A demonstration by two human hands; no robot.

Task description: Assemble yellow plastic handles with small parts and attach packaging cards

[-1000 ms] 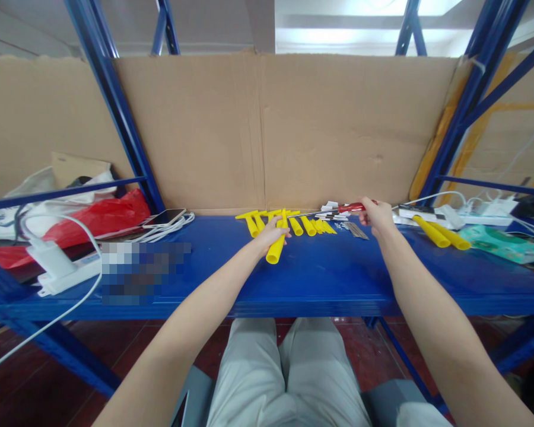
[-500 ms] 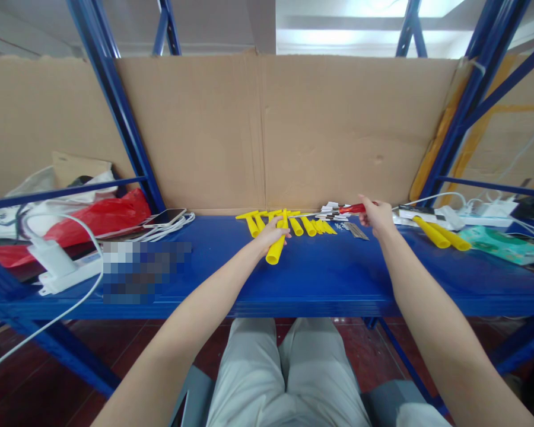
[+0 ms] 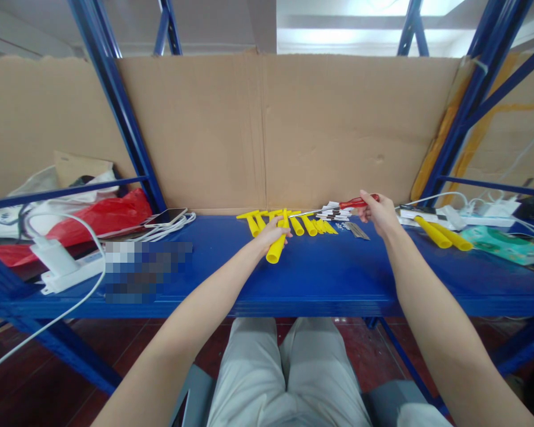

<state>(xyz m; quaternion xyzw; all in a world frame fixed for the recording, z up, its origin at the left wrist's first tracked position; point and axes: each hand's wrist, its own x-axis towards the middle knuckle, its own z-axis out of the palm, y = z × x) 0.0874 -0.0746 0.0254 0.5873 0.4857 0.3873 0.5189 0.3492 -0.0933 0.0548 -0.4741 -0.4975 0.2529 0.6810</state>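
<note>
Here you are with both arms reaching over the blue counter (image 3: 320, 276), each hand occupied. The fingers of your left hand (image 3: 269, 235) are wrapped closed around a yellow T-shaped piece (image 3: 275, 251), its wide round open end pointing toward you. Over on the other side, the fingers of your right hand (image 3: 381, 214) are closed on the red handle of a screwdriver (image 3: 352, 203), and its thin shaft runs leftward to the upper part of that yellow piece; whether the tip is touching or inside it, I can't tell.

Behind and beside your left hand, more yellow T-shaped pieces (image 3: 253, 225) lie in a row, with small yellow pieces (image 3: 326, 227) at its right end. White and black slips (image 3: 336, 214) sit under and around the line of the shaft, and thin grey strips (image 3: 358, 230) lie nearer your right hand. Farther right, there are two yellow tubes (image 3: 436, 234) side by side, next to a green packet (image 3: 505, 244). Well off to your left sits a red bag (image 3: 102, 220), near a coiled white cable (image 3: 173, 226).
</note>
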